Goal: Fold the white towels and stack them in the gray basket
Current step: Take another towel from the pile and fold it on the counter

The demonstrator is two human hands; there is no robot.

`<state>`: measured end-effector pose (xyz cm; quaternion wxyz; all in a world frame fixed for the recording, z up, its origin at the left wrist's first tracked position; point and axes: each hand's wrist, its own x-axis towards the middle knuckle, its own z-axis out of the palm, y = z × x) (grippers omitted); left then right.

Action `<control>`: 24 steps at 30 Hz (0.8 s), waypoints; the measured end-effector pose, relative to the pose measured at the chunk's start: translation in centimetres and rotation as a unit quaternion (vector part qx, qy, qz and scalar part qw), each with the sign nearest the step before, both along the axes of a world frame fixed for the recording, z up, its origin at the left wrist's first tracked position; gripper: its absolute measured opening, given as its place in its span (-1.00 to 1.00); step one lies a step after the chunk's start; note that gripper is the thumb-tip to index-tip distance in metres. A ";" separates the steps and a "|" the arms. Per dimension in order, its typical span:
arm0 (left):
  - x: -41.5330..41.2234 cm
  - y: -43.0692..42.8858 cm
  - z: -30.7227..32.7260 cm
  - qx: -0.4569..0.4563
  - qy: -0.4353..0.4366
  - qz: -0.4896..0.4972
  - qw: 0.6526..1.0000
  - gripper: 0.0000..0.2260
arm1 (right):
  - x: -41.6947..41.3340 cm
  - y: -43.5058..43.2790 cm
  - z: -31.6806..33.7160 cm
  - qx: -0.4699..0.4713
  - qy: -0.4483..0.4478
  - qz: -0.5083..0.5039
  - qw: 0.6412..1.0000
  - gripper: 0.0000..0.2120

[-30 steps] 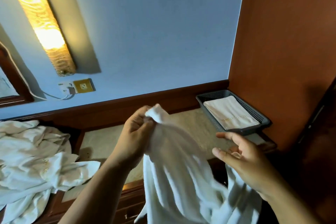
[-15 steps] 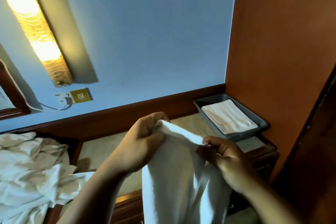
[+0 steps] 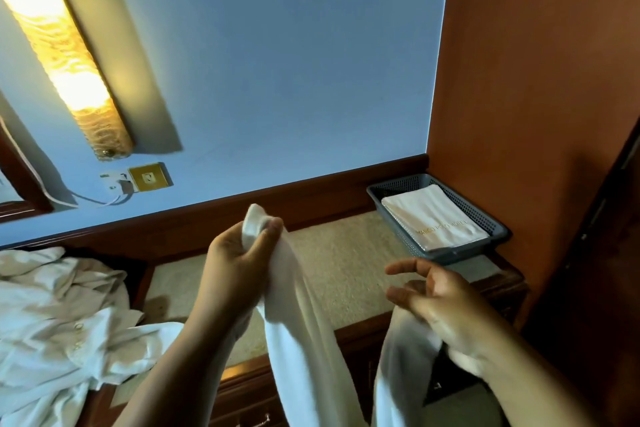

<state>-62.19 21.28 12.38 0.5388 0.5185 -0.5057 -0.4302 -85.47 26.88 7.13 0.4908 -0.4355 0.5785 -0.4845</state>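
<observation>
Gold lettering on towel point(image 3: 434, 218) in basket point(image 3: 498, 229), upside down: "MARCO PO… HOTEL", middle unclear. Wall plate point(image 3: 149, 177): mark illegible.

Dim, glaring wall lamp point(image 3: 59, 55), edges seemingly soft.

A wall lamp point(image 3: 59, 55) glows above a socket point(image 3: 150, 177).

The long white cloth towel point(image 3: 298, 340) looks soft and matt, the dark wooden desk frame point(image 3: 329, 198) glossy, its beige speckled top point(image 3: 346, 267) rough, the far-right grey mesh basket point(image 3: 398, 188) plastic.
</observation>
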 end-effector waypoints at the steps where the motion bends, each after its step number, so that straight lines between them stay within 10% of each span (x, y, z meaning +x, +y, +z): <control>1: 0.2 -0.2 -0.2 0.009 0.023 0.001 1.000 -0.83 | -0.6 0.1 0.0 -0.006 -0.024 -0.014 1.000 -0.69; 6: -0.7 -0.1 -1.2 0.018 0.097 -0.023 0.995 -0.88 | -1.6 0.9 0.8 -0.101 -0.128 -0.060 0.985 -0.37; 10: -2.5 0.6 -1.2 0.014 0.114 -0.075 0.991 -0.86 | -0.8 1.7 1.7 -0.187 -0.131 -0.030 0.973 -0.79; 12: -3.2 0.9 -1.1 0.002 0.092 -0.099 0.991 -0.85 | -0.6 2.4 2.5 -0.216 -0.110 -0.002 0.970 -0.59; 19: -3.9 1.3 -0.8 -0.090 0.004 -0.140 0.986 -0.86 | 0.9 3.0 4.7 -0.401 0.198 0.053 0.893 -0.74; 24: -3.7 1.9 -0.9 -0.131 -0.022 -0.172 0.976 -0.78 | 2.5 2.2 5.7 -0.479 0.248 0.002 0.842 -0.94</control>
